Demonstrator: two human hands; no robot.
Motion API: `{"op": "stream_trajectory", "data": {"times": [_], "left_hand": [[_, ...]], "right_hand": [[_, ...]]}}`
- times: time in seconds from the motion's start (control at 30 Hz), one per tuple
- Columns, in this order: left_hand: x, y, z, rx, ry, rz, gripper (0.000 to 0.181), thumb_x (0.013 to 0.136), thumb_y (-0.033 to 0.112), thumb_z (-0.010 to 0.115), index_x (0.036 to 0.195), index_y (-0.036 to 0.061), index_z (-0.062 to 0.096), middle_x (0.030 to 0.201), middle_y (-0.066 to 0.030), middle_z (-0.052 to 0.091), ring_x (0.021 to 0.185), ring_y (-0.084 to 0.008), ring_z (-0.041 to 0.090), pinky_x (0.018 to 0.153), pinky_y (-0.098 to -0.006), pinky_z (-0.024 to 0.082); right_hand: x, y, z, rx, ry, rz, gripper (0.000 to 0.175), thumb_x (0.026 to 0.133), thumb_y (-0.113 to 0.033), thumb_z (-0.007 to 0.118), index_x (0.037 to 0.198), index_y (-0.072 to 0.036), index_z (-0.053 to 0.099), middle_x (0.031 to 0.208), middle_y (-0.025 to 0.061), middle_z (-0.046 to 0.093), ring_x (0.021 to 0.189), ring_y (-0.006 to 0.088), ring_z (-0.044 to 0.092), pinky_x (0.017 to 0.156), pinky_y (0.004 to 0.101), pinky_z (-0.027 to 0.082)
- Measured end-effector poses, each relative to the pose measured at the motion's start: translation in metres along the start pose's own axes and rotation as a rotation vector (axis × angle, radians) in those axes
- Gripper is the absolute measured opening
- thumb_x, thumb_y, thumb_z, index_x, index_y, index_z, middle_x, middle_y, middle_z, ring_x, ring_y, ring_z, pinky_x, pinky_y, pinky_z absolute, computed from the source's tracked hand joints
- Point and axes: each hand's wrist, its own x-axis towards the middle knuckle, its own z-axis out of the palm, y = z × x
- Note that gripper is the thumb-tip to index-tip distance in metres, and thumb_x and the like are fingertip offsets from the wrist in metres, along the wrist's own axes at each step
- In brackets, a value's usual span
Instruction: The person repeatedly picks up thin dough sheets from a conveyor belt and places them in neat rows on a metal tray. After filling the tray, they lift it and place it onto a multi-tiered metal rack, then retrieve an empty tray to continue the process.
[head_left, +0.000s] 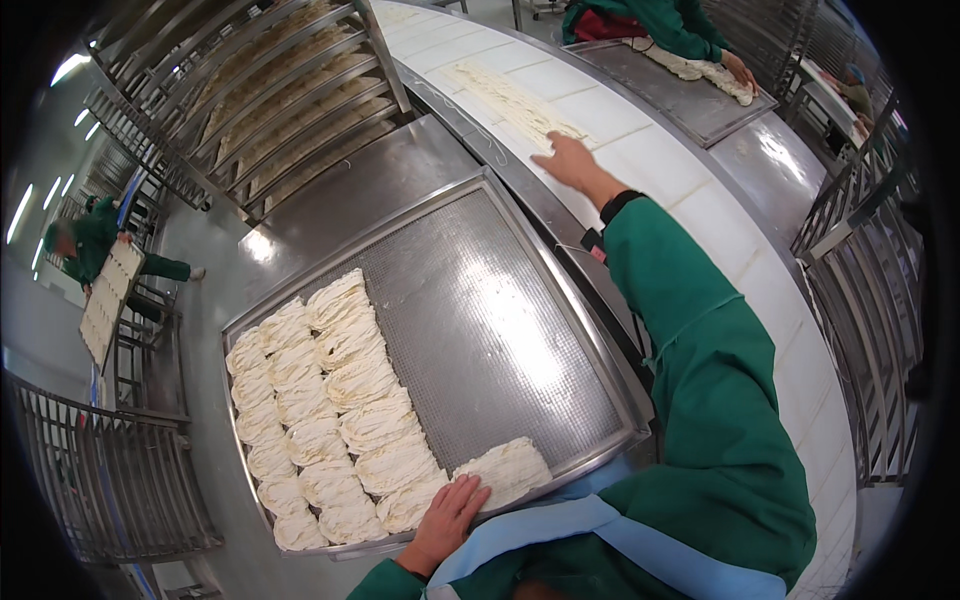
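A metal mesh tray (480, 300) lies before me, with several folded bundles of pale noodles (367, 382) in rows over its left part. At the near edge, the fingers of my left hand (444, 517) rest on the end of a separate noodle bundle (506, 472), pressed flat rather than closed round it. My right hand (574, 165) reaches out over the white conveyor belt (660, 165), fingers apart, at the near end of a flat strip of noodles (517, 101). Nothing shows in its grasp, though the palm side is hidden.
A metal rack (300, 97) of loaded trays stands beyond my tray. Across the belt, a co-worker's hands (739, 71) touch noodles on another tray (675, 97). At far left, a person (94, 240) carries a filled tray (112, 296). More racks (112, 480) stand on both sides.
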Motion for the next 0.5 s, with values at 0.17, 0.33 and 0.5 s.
{"op": "stream_trajectory", "data": {"times": [0.17, 0.33, 0.5], "left_hand": [[-0.003, -0.007, 0.003, 0.056, -0.073, -0.036, 0.053, 0.094, 0.019, 0.052, 0.145, 0.0119, 0.046, 0.150, -0.0131, 0.044, 0.138, -0.0297, 0.043, 0.110, -0.0430, 0.036], [-0.008, -0.016, 0.011, 0.022, -0.140, -0.075, 0.051, 0.096, 0.022, 0.046, 0.147, 0.0133, 0.046, 0.151, -0.0111, 0.042, 0.138, -0.0293, 0.043, 0.110, -0.0428, 0.036], [-0.016, -0.025, 0.021, 0.001, -0.233, -0.087, 0.051, 0.095, 0.022, 0.048, 0.146, 0.0144, 0.049, 0.151, -0.0107, 0.041, 0.137, -0.0284, 0.043, 0.110, -0.0417, 0.036]], "right_hand": [[0.041, 0.031, -0.006, -0.157, -0.001, 0.114, 0.056, 0.082, -0.044, 0.069, 0.112, 0.002, 0.060, 0.108, 0.0240, 0.067, 0.104, 0.0393, 0.064, 0.089, 0.0482, 0.050], [0.064, 0.031, 0.019, -0.212, -0.034, 0.109, 0.063, 0.080, -0.048, 0.073, 0.116, 0.002, 0.058, 0.115, 0.0246, 0.063, 0.109, 0.0393, 0.061, 0.090, 0.0469, 0.050], [0.068, 0.030, 0.061, -0.302, -0.012, 0.037, 0.069, 0.078, -0.051, 0.074, 0.123, -0.001, 0.057, 0.123, 0.0198, 0.059, 0.117, 0.0354, 0.057, 0.097, 0.0450, 0.046]]}}
